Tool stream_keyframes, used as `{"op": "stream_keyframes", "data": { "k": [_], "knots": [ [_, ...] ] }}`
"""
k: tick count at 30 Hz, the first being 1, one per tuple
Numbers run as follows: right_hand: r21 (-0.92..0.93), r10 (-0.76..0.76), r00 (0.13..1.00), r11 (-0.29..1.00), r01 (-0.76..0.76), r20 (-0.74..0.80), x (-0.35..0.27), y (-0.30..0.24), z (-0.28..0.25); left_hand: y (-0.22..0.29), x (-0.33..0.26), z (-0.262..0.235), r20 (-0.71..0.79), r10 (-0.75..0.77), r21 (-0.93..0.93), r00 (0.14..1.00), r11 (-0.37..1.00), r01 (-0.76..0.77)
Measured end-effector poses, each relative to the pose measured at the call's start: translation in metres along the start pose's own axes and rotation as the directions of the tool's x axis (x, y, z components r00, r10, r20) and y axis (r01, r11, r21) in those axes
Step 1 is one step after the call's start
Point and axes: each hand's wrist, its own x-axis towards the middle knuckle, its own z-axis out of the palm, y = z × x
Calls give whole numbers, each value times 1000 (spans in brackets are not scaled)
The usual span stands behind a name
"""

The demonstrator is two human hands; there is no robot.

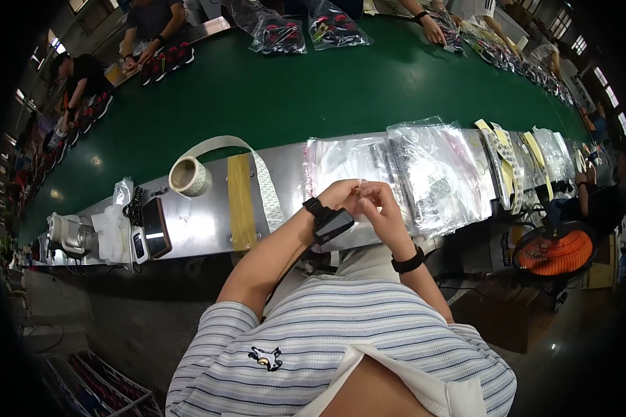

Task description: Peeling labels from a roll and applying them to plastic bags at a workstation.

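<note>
My left hand (341, 193) and my right hand (377, 203) meet in front of my chest, just above the near edge of the metal shelf (202, 222). Both pinch a small, thin clear plastic piece (359, 185) between the fingertips. My left wrist carries a black device on a strap, my right wrist a black band. Directly behind my hands lies a pile of clear plastic bags (424, 170) on the shelf.
A roll of white tape (189, 176) with a long loose strip, a yellow strip (241, 201), a phone (155, 227) and small devices lie on the shelf at left. Beyond runs a green conveyor belt (292, 90) with bagged items (278, 33); other people work along it. An orange fan (555, 250) stands right.
</note>
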Motion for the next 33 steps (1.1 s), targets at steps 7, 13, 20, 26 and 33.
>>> {"op": "stream_keyframes", "data": {
  "k": [7,13,20,26,33],
  "knots": [
    [-794,-263,951,536,285,164,-12,15,-18,26,-89,50,-236,176,160,956,977,-141],
    [225,175,753,974,-38,-634,26,12,-115,-6,-76,-26,-273,477,103,836,878,-467],
    [-560,-80,595,459,-690,-800,-63,32,-219,-8,-128,-11,-544,638,559,545,760,-332],
    [-747,-427,626,501,-438,-653,-76,10,-163,-20,-177,-18,-208,945,958,251,145,248],
    [-293,52,979,956,8,198,-11,-16,22,-24,-162,-15,-365,746,691,557,618,-375]
  ]
}}
